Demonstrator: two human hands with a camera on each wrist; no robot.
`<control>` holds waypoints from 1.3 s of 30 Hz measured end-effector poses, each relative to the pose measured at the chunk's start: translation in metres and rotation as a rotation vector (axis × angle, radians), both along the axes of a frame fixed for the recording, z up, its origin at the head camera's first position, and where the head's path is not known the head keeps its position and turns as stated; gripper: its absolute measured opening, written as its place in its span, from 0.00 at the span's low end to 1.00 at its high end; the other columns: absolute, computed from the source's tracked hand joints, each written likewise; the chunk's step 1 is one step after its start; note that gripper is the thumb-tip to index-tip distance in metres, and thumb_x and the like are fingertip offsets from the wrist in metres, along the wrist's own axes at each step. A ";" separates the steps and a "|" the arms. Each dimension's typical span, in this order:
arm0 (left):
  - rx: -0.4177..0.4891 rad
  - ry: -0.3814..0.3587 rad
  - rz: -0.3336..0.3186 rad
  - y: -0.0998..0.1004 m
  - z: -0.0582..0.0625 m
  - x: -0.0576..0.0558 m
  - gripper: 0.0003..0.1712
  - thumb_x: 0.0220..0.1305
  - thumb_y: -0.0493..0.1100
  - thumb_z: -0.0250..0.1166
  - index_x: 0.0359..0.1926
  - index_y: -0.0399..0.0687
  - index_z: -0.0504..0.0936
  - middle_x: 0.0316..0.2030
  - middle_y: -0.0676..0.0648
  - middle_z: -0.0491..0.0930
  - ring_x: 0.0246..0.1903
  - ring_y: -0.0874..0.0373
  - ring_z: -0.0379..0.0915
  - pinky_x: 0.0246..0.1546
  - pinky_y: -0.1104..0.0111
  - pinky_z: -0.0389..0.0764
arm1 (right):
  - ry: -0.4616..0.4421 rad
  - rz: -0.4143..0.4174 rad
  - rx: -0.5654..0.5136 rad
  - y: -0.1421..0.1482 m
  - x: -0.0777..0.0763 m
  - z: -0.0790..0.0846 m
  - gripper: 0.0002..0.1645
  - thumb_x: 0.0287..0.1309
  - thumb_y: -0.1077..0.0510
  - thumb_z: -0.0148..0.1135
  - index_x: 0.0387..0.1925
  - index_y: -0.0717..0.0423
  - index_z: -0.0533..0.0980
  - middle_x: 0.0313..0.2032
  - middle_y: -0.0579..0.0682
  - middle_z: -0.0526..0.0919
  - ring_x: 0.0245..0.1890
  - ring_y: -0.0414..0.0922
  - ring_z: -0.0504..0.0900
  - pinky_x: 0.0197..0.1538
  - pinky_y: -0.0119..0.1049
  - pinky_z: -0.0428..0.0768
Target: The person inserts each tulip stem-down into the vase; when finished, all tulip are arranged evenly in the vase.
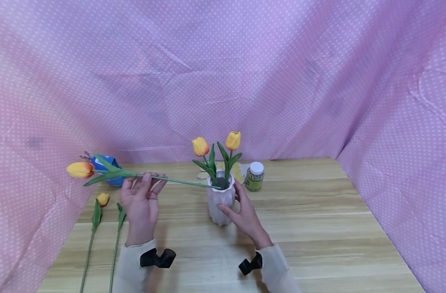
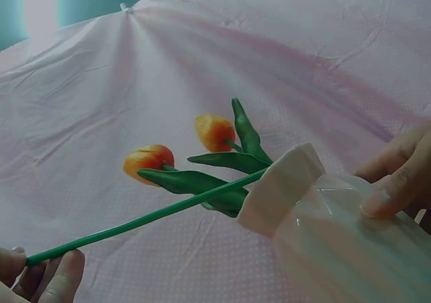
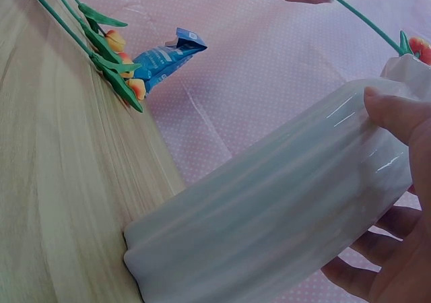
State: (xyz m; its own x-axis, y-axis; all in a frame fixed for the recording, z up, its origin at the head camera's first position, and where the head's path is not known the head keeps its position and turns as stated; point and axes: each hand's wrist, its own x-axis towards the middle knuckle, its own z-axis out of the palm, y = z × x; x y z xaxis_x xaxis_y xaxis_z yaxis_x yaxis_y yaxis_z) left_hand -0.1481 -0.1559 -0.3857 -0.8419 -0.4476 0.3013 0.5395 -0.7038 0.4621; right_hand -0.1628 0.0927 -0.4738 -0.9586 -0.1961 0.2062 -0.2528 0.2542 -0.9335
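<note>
My left hand (image 1: 140, 205) pinches the green stem of a yellow-orange tulip (image 1: 80, 169) between thumb and fingers. The tulip lies almost level, bloom to the left, its stem end at the mouth of a white fluted vase (image 1: 221, 207). How far the end goes inside, I cannot tell. Around the vase's right side curls my right hand (image 1: 247, 215), thumb on the near face, as the right wrist view also shows on the vase (image 3: 269, 195). Two tulips (image 2: 214, 133) with green leaves stand in the vase, leaning apart.
Loose tulips (image 1: 96, 215) lie at the table's left. Behind them is a blue packet (image 1: 114, 179). A white-lidded jar (image 1: 254, 177) stands right of the vase, and a yellow-and-white patterned item (image 1: 239, 171) lies behind it. Pink dotted cloth (image 1: 223, 73) surrounds the wooden table (image 1: 318, 228).
</note>
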 end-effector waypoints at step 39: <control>-0.730 0.112 0.284 0.066 -0.002 0.002 0.11 0.64 0.23 0.61 0.42 0.14 0.69 0.39 0.53 0.85 0.39 0.62 0.87 0.40 0.67 0.90 | 0.016 0.004 -0.009 -0.001 0.001 0.003 0.48 0.60 0.50 0.71 0.75 0.38 0.54 0.73 0.48 0.65 0.74 0.54 0.66 0.73 0.61 0.70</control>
